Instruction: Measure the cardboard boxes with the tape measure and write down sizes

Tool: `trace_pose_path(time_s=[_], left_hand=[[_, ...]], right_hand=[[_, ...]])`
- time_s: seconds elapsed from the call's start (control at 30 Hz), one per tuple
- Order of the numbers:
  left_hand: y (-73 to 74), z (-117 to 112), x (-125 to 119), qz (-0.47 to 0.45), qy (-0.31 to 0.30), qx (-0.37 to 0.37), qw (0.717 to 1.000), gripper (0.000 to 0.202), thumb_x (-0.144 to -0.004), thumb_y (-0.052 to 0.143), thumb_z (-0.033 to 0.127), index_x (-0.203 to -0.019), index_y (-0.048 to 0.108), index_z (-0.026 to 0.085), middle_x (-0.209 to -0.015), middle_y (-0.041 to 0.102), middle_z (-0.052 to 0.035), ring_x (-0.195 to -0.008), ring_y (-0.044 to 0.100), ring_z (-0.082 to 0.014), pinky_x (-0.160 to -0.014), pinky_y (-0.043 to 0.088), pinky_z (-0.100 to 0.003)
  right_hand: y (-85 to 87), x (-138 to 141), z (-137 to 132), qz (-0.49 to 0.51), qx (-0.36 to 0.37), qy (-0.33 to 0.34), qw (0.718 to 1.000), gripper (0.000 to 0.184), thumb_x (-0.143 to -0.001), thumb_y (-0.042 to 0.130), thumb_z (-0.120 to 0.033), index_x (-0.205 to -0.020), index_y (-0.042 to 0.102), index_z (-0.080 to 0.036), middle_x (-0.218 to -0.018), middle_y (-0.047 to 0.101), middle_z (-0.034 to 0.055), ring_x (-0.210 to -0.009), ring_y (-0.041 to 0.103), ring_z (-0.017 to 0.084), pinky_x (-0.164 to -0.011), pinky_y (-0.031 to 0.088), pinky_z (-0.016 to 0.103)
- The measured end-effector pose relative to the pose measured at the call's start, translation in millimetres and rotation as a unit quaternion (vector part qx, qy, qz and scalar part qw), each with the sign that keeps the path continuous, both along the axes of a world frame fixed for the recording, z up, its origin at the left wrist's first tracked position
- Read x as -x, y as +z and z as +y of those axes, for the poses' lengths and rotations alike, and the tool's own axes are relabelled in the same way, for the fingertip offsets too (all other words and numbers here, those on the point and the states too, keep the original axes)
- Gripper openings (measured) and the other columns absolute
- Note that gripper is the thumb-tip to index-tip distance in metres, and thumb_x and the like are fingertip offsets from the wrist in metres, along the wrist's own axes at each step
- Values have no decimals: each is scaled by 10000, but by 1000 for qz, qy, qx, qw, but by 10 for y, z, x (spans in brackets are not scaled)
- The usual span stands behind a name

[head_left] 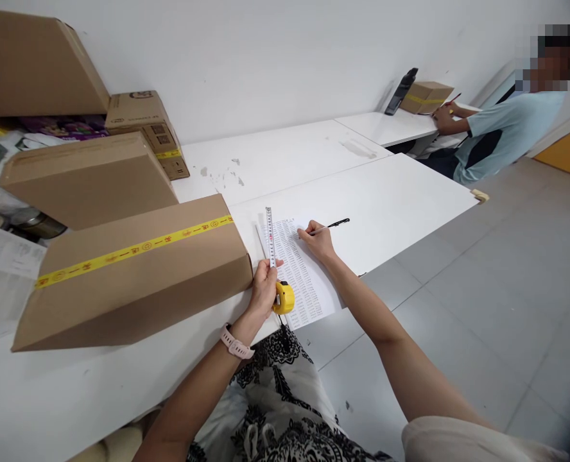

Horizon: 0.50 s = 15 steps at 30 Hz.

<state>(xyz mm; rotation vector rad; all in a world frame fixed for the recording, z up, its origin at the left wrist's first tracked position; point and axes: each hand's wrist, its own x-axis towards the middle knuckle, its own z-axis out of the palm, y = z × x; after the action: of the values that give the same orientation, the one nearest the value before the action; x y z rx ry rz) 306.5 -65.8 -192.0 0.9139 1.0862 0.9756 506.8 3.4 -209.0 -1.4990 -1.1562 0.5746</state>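
My left hand (264, 289) grips a yellow tape measure (284, 298), its white blade (270, 236) pulled out and lying along the left side of a printed sheet (298, 274). My right hand (318, 240) holds a black pen (332, 224) with its tip on the upper part of the sheet. The sheet lies at the front edge of the white table (391, 199). A long cardboard box with a yellow tape stripe (135, 273) lies just left of my left hand.
More cardboard boxes (90, 176) are stacked at the back left beside bags and papers. At the far right another person (499, 135) sits at a second table with a small taped box (425, 96). Grey tiled floor (497, 289) lies to the right.
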Motion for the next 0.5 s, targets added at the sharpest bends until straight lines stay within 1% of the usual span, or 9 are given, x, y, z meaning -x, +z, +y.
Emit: trace_pose_path(time_s=[0.1,0.3,0.5], left_hand=[[-6,2,4,1,-2,0,1000,121,-881,558,192,-960,649,198,-1039,691,-53,-711,583,-92,-603,444,-198],[-15,0,6,-5,-7,-5,1000,107,-873,590,235,-963,640,209,-1059,695,-64,-808,626,-129,-670,495,-233],[-14,-3,6,1,-1,-8,1000,113,-868,583,228,-956,649,205,-1035,692,-57,-741,599,-108,-628,469,-216]], right_hand=[[-23,-12,11,-2,-2,0,1000,340,-734,652,-274,-570,358,-222,-553,340,-68,-554,262,94,-533,205,278],[-15,-3,9,-3,2,4,1000,348,-737,655,-289,-574,355,-222,-557,342,-66,-555,262,94,-534,207,276],[-2,1,3,-2,0,6,1000,325,-715,634,-263,-571,345,-224,-555,327,-67,-555,253,93,-533,196,276]])
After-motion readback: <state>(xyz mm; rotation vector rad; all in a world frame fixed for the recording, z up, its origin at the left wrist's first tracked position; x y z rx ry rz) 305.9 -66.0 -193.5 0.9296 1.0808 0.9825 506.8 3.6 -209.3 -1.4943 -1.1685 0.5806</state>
